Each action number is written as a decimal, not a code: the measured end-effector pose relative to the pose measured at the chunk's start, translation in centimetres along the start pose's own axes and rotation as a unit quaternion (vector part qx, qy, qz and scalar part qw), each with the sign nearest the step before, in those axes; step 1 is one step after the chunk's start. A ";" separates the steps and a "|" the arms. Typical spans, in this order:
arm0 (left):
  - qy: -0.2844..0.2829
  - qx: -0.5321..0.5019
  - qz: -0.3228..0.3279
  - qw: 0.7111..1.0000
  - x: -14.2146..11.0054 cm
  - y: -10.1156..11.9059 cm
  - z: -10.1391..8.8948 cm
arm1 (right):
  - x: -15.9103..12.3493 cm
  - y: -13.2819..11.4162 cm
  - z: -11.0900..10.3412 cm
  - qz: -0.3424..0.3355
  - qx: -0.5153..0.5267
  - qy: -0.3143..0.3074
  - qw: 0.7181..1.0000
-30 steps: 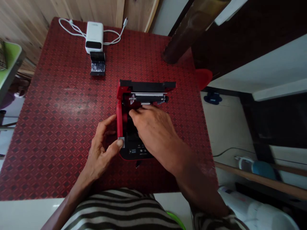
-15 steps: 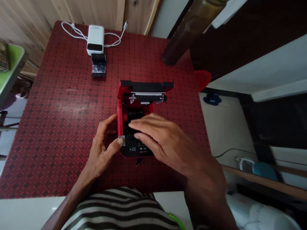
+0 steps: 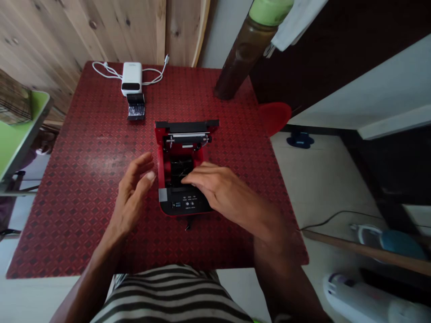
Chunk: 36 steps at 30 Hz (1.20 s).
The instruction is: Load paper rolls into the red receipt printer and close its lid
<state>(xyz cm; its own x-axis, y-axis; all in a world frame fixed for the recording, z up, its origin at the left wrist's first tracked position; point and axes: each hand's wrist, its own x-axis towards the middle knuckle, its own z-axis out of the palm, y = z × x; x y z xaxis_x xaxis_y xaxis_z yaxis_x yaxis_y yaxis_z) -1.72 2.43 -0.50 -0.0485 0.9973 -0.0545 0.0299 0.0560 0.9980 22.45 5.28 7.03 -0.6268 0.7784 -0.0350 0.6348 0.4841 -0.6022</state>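
A small red and black printer (image 3: 162, 170) stands on the table with its lid (image 3: 186, 128) raised. Its front panel (image 3: 185, 204) carries buttons and a grey sticker at the left corner. Inside the bay lies a glossy black roll-like piece (image 3: 181, 163). My right hand (image 3: 218, 184) reaches over the right side, fingertips pressed together at the bay's front edge; whatever they pinch is hidden. My left hand (image 3: 134, 181) hovers just left of the printer, apart from it, with thumb and fingers spread and nothing in them.
A white power bank (image 3: 131, 78) with a white cable and a curled black strip (image 3: 136, 107) lie at the far left of the red patterned table (image 3: 84, 215). A tall brown bottle (image 3: 237, 58) with a green cap stands at the back right. A red stool (image 3: 276, 117) is beyond the right edge.
My left hand has let go of the printer's left corner and moved left. The fingers of my right hand have drawn together in the bay. The view has shifted.
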 end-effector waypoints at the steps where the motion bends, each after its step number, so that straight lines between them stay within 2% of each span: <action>1: 0.004 0.015 0.019 1.000 0.9 0.3 0.0 | 0.1 0.0 0.0 0.003 -0.002 0.001 1.000; 3: 0.007 0.034 0.044 0.998 2.6 1.0 0.1 | 0.3 0.0 0.1 0.010 -0.006 0.006 1.000; 8: -0.051 0.038 0.068 0.996 5.3 1.7 1.1 | 0.4 0.3 0.0 0.017 -0.016 0.006 1.000; 14: -0.041 0.025 0.067 0.997 5.9 1.0 1.2 | 0.5 0.5 0.7 0.016 -0.037 0.017 0.999; 18: -0.058 0.017 0.070 0.996 6.8 1.1 1.1 | -0.2 -0.2 1.2 -0.004 -0.048 0.090 0.995; 23: -0.074 0.019 0.084 0.994 7.8 1.9 1.9 | -2.4 -1.4 1.7 -0.050 -0.039 0.189 0.980; 31: -0.088 0.012 0.114 0.989 8.2 1.9 2.3 | -5.0 -2.7 3.4 -0.027 -0.095 0.180 0.979; 36: -0.050 0.034 0.131 0.990 8.4 2.8 2.0 | -5.2 -2.4 3.5 -0.049 -0.087 0.216 0.971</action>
<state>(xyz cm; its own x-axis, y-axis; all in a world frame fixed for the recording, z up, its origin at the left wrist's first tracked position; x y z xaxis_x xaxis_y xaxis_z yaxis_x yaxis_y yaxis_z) -0.02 11.07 1.74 0.0678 0.9776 0.1994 0.0960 -0.2053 0.9740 22.59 -1.33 5.83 -0.4639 0.8022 0.3760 0.6723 0.5951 -0.4403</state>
